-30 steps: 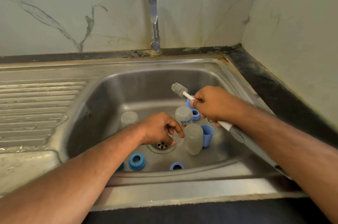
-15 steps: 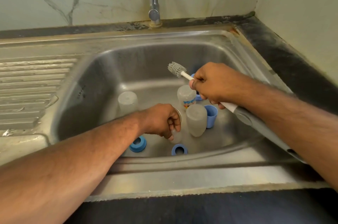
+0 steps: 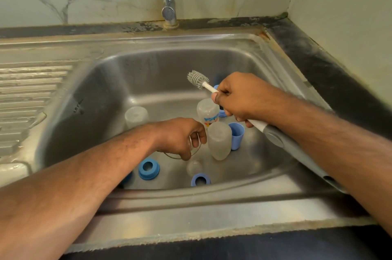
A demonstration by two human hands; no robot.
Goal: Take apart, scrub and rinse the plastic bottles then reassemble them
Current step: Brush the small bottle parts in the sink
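Frosted plastic bottles (image 3: 219, 140) stand upside down in the steel sink (image 3: 148, 81) among blue collars (image 3: 149, 168); light, stiff, probably slippery, best gripped round the body. Left hand (image 3: 180, 137) curls its fingers around a small clear part. Right hand (image 3: 239, 98) holds the bottle brush (image 3: 198, 79) in a closed fist.
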